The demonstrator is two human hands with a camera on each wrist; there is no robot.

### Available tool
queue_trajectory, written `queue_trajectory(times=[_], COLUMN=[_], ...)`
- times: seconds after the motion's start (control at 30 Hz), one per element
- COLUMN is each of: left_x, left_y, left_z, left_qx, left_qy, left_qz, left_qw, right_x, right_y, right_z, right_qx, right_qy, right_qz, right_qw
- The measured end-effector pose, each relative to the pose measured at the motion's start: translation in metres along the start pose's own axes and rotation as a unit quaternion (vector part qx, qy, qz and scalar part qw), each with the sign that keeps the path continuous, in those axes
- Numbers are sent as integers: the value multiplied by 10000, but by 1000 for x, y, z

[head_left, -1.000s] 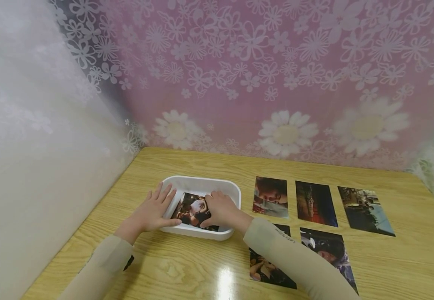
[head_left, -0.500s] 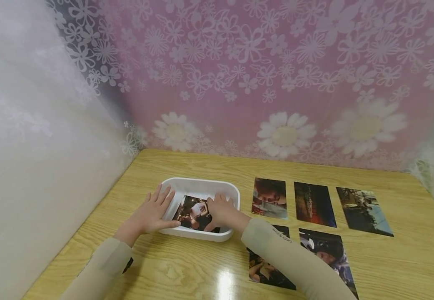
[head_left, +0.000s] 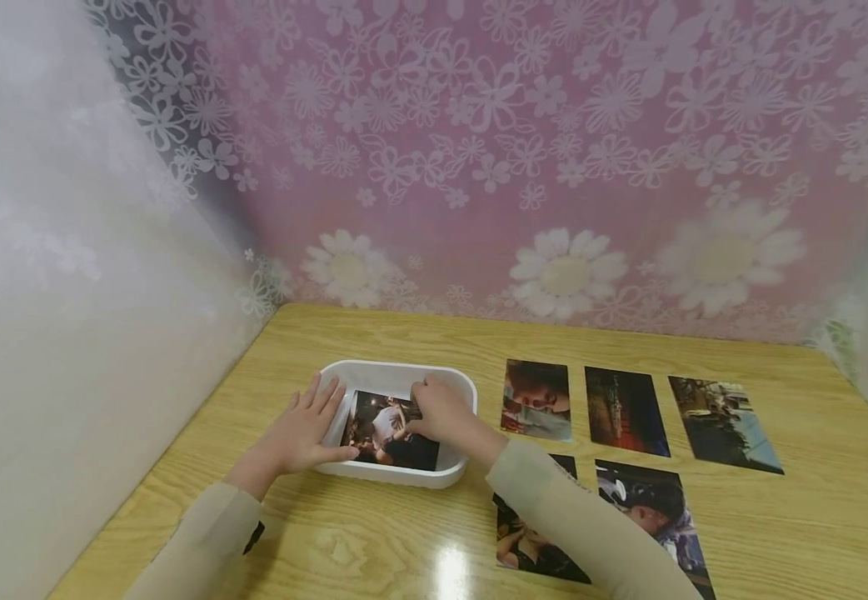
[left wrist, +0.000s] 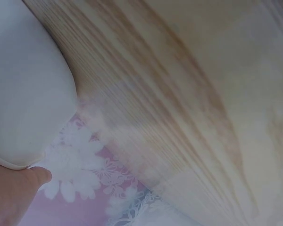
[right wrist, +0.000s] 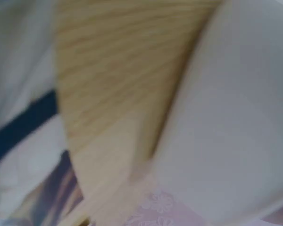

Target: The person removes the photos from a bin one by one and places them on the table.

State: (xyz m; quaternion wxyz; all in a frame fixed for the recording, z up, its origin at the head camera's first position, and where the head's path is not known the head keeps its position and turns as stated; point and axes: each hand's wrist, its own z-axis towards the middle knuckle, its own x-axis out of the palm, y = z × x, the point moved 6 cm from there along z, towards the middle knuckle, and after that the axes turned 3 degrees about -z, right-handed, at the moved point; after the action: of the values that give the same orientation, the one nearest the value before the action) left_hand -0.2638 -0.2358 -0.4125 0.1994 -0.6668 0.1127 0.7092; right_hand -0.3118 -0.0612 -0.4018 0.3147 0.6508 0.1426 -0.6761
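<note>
A white tray [head_left: 404, 477] stands on the table with a photo print [head_left: 385, 423] lying face up inside, showing a person in a white top against dark surroundings. My left hand [head_left: 295, 432] rests on the tray's left rim with fingers spread, its thumb by the print's lower left corner. From the right, my right hand [head_left: 445, 412] reaches over the rim and pinches the print's right edge between thumb and curled fingers. Part of that edge is hidden by the hand. The left wrist view catches the tray's outer wall [left wrist: 33, 84] and a finger at its rim.
Right of the tray, several photo prints lie in two rows, among them a night-scene print [head_left: 626, 410] and a bluish street print [head_left: 726, 423]. My right sleeve [head_left: 576, 508] partly covers a lower print [head_left: 531, 542]. A flowered curtain [head_left: 434, 208] hangs behind the table.
The right fingers have curled in at the print's right edge, and more of the print's lower right now shows. The print sits a little straighter. The left hand stays on the rim.
</note>
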Motion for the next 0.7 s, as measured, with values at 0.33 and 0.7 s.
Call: queue_trajectory(times=[0.33,0.7], left_x=[2,-1], left_y=[1,-2], left_z=[-1,0], left_qx=[-45,-18], left_qy=[9,-25], left_qz=[-43,-122], left_qw=[10000,9999], right_x=[-14,-45], right_y=[-1,-15], right_z=[-5,-24], right_qx=[-83,518], right_qy=[-346,-953], right_qz=[1496,2253], right_qw=[9881,9682])
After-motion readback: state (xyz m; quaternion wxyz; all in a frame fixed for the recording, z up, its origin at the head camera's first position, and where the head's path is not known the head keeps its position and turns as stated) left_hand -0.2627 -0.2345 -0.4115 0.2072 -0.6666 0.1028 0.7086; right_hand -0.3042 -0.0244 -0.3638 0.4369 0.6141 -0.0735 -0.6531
